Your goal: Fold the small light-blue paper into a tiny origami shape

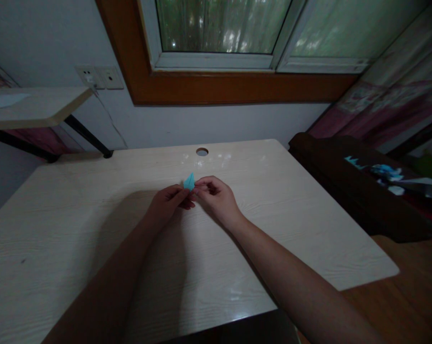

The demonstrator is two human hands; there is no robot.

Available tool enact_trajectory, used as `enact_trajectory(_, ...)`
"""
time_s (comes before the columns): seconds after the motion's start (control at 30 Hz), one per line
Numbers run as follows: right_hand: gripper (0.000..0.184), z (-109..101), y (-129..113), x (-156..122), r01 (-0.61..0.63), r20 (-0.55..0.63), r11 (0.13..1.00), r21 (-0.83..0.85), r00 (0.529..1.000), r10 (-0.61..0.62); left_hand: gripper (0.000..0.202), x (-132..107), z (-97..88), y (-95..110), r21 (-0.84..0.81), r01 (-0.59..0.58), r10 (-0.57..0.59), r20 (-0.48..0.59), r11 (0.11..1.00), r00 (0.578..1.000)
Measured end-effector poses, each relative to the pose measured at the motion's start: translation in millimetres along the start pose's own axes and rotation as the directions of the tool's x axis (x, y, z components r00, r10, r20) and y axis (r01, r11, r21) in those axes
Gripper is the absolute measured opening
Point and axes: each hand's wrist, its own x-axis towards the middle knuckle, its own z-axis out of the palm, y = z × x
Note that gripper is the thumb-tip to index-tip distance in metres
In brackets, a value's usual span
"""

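Turquoise folded paper is on the near side of the desk's round cable hole, pinched by the left hand. Right-hand fingertips meet its right edge; whether they grip it cannot be told. Beyond the hole is an orange-brown window frame; leftward, wall sockets.
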Motion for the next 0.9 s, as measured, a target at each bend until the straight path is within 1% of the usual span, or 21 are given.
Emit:
enact_trajectory(0.2, 0.019, 0.3, -3.8, -1.9, 0.001, 0.019, 1.0, 0.006, 1.0, -0.001, 0.029, 0.2, -0.5, -1.1, 0.014, -0.02, 0.02, 0.007, 1.0, 1.0)
enact_trajectory(0.37, 0.022, 0.0, -7.3, -2.0, -0.016, 0.027, 1.0, 0.022, 1.0, 0.015, 0.029, 0.2, -0.7, -2.0, 0.041, -0.022, 0.022, 0.015, 0.999, 1.0)
enact_trajectory(0.6, 0.014, 0.0, -6.8, -1.4, -0.019, 0.026, 1.0, 0.018, 0.999, 0.019, 0.025, 0.6, -0.3, -3.1, 0.077, -0.037, 0.034, 0.046, 0.996, 0.998)
enact_trajectory(0.73, 0.015, -0.8, -5.7, -1.0, -0.02, 0.021, 1.0, -0.015, 1.0, 0.021, 0.024, 0.7, 0.9, -4.3, 0.099, -0.081, 0.075, 0.067, 0.992, 0.995)
enact_trajectory(0.8, 0.015, -1.0, -5.8, -0.8, -0.022, 0.021, 1.0, -0.009, 1.0, 0.022, 0.024, 1.3, 0.8, -6.1, 0.084, -0.119, 0.115, 0.05, 0.989, 0.992)
enact_trajectory(0.9, 0.013, -1.0, -6.0, -0.6, -0.024, -0.003, 1.0, -0.018, 1.0, 0.024, 0.025, 2.6, -0.3, -9.2, 0.045, -0.181, 0.182, -0.039, 0.982, 0.982)
